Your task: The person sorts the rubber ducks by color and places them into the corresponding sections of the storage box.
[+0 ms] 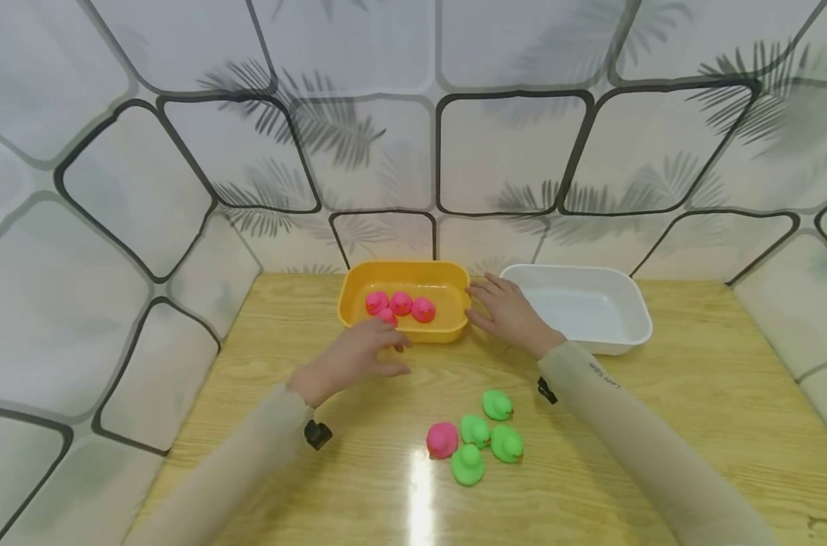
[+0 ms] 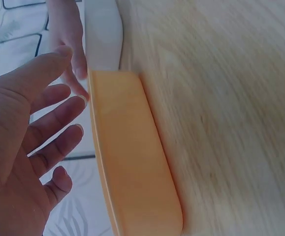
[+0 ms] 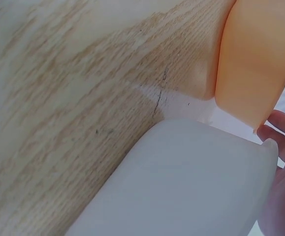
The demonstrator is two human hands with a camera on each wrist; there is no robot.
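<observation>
My left hand (image 1: pixel 359 356) hovers at the front left rim of the yellow tub (image 1: pixel 448 330). Its fingers are spread and loosely bent, with nothing between them in the left wrist view. Just beyond it, partly covered by the hand, is a pink rubber duck (image 1: pixel 388 316) inside the tub. More pink ducks (image 1: pixel 401 303) sit behind that one. At the tub's right rim rests my right hand (image 1: pixel 512 312), fingers extended; the right wrist view shows its fingertips (image 3: pixel 277 120) by the orange-looking tub edge. The right hand also lies beside the white tub (image 1: pixel 591 347).
On the wooden table (image 1: pixel 284 470), nearer the front, stands a loose group of several green ducks (image 1: pixel 505 444) with one pink duck (image 1: pixel 442 440) at its left. Patterned wall covering (image 1: pixel 386 167) rises behind both tubs and along the sides.
</observation>
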